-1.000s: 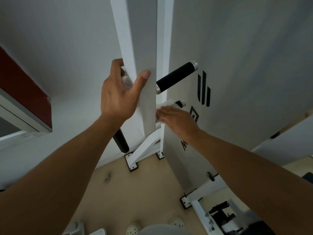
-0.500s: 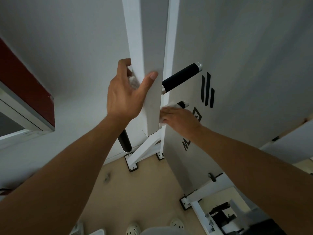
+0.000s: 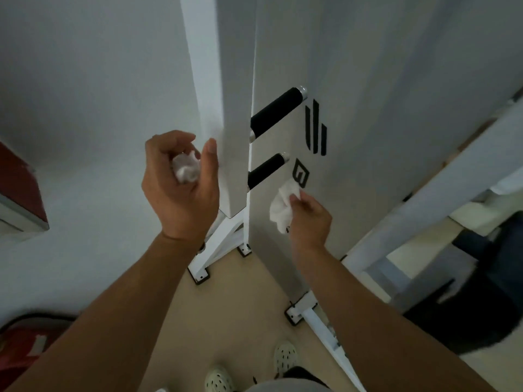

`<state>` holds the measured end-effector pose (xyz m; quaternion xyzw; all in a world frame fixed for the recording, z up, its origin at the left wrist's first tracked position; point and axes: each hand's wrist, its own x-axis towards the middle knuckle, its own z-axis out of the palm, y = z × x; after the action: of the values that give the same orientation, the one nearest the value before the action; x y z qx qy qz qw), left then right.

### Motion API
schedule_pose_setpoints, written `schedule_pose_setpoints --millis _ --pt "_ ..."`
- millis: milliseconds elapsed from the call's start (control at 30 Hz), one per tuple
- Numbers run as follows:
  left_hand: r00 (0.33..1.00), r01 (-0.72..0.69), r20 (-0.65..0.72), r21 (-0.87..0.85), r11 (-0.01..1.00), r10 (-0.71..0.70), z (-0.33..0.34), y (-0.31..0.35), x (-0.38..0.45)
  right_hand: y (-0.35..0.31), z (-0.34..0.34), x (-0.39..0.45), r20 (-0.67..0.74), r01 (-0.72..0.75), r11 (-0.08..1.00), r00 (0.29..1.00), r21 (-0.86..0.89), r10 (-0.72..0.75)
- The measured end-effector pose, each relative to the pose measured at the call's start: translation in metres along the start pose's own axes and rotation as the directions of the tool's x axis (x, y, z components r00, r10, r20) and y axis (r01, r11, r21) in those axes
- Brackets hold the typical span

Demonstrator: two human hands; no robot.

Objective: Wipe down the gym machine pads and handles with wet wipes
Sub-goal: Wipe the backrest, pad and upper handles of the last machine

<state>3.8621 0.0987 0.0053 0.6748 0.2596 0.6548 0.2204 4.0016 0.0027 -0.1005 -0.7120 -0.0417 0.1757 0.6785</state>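
Two black foam handles stick out from the white gym machine, an upper handle and a lower handle. My left hand is just left of the white upright post, off it, with its fingers curled round a crumpled white wipe. My right hand pinches a second white wipe just below the lower handle, in front of the grey shroud panel with its black logo marks.
White frame feet with black pads stand on the beige floor. A white rail runs along the floor at the right, next to dark equipment. A red object lies at the lower left. My shoes show at the bottom.
My left hand has let go of the white post and drawn back with its wipe. My right hand has come off the lower handle and moved down and right with its wipe.
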Motion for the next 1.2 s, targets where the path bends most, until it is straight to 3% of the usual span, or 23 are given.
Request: schedule_pose_setpoints --millis 133,333,433,533,600,667,800,967,1100,1200 --pt "0.987 -0.087 0.113 -0.199 0.976 0.111 0.009 0.023 -0.046 -0.021 -0.039 -0.070 0.000 0.077 0.995 0.997 0.057 -0.078" --pt "0.920 0.166 0.392 -0.376 0.912 -0.006 0.033 0.090 -0.138 -0.069 -0.140 -0.119 -0.216 0.291 0.956 0.935 0.021 -0.280" --pt "0.861 0.258 0.508 -0.373 0.891 -0.037 0.040 0.127 -0.172 -0.080 -0.198 -0.131 -0.348 0.417 0.909 0.852 0.004 -0.390" --pt "0.768 0.348 0.635 -0.307 0.886 -0.082 0.050 0.158 -0.200 -0.079 -0.265 -0.124 -0.519 0.511 0.858 0.722 -0.045 -0.457" --pt "0.719 0.389 0.682 -0.238 0.890 -0.132 0.056 0.175 -0.221 -0.069 -0.316 -0.105 -0.644 0.517 0.856 0.656 0.004 -0.393" --pt "0.692 0.420 0.691 -0.150 0.895 -0.209 0.061 0.191 -0.242 -0.060 -0.361 -0.085 -0.675 0.488 0.868 0.671 0.092 -0.306" --pt "0.635 0.494 0.660 0.052 0.868 -0.401 0.076 0.233 -0.271 -0.050 -0.409 -0.069 -0.513 0.350 0.928 0.824 0.128 -0.240" --pt "0.703 0.457 0.551 0.134 0.880 -0.449 0.099 0.263 -0.264 -0.054 -0.428 -0.044 -0.301 0.306 0.951 0.911 0.039 -0.280" --pt "0.787 0.326 0.481 0.210 0.922 -0.387 0.133 0.262 -0.243 -0.068 -0.419 -0.001 -0.155 0.442 0.873 0.866 -0.207 -0.475" --pt "0.860 0.227 0.389 0.288 0.930 -0.330 0.160 0.251 -0.249 -0.058 -0.402 0.031 0.134 0.651 0.676 0.747 -0.345 -0.651"
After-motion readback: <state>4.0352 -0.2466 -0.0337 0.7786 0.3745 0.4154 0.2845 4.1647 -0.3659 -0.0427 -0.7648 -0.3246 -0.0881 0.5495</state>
